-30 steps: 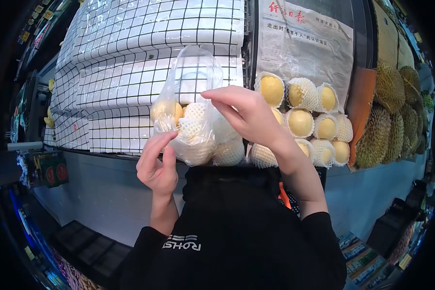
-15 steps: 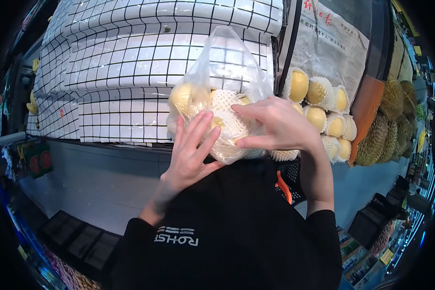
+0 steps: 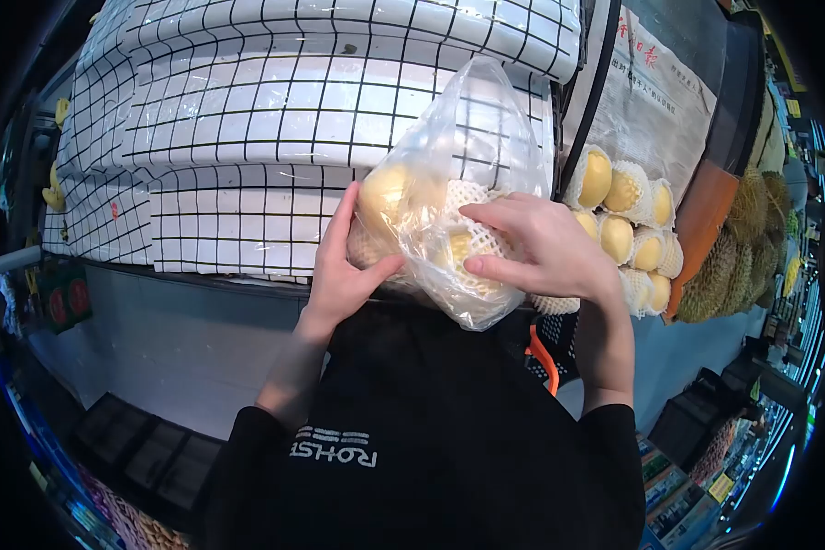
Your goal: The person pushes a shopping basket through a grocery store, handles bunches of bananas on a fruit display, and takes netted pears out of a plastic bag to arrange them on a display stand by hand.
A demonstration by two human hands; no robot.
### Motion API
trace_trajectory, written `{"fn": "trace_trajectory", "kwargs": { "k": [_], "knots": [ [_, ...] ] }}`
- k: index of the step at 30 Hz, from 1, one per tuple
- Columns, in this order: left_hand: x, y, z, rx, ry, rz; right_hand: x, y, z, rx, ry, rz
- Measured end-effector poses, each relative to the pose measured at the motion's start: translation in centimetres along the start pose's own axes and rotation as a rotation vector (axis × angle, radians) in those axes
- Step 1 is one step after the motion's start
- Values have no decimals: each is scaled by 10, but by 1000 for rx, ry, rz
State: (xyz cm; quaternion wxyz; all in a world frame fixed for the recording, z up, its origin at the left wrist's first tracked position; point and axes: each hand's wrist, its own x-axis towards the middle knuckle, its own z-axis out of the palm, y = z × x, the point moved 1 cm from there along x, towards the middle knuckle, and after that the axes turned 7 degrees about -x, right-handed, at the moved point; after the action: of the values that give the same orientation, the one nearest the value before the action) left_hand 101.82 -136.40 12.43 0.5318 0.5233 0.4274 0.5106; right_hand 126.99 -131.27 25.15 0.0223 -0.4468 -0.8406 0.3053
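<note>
A clear plastic bag (image 3: 500, 119) stands at the front edge of the shelf with several large yellow fruits (image 3: 385, 197) in it; their kind is unclear. At least one fruit sits in a white foam net (image 3: 467, 194). My left hand (image 3: 344, 275) cups the bag's left side, thumb across its front and fingers partly hidden behind it. From the right, my right hand (image 3: 559, 243) grips a netted fruit in the bag, index finger above and thumb below. Whether this hand is inside or outside the plastic is hard to tell.
A white cloth with black grid lines (image 3: 238, 119) covers the stepped shelf. Right of the bag lie several netted yellow fruits (image 3: 617, 240) by a newspaper (image 3: 660, 110). Durians (image 3: 720, 270) are heaped beyond a brown divider (image 3: 706, 225). A black basket with an orange handle (image 3: 543, 357) is below.
The bag shifts right in view and turns slightly. My left hand moves from fingers spread over its front to cupping its left side. My right hand stays on the netted fruit.
</note>
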Motion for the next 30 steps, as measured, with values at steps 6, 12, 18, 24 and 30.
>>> {"fn": "trace_trajectory", "kwargs": {
  "k": [6, 12, 18, 24, 30],
  "knots": [
    [-4, -13, 3, 84, -18, 16, -3, -9, 1, -165, -91, -124],
    [-1, -34, -2, -69, 13, -47, -1, -17, 5, -281, -199, -57],
    [7, -17, -15, -121, -250, -167, -1, -11, 8, -196, -137, -77],
    [14, -11, -28, -24, -408, -210, -9, -4, 5, 14, 35, -4],
    [20, -11, -29, -110, -449, -217, -10, 6, 1, 261, 50, 149]
  ]
}}
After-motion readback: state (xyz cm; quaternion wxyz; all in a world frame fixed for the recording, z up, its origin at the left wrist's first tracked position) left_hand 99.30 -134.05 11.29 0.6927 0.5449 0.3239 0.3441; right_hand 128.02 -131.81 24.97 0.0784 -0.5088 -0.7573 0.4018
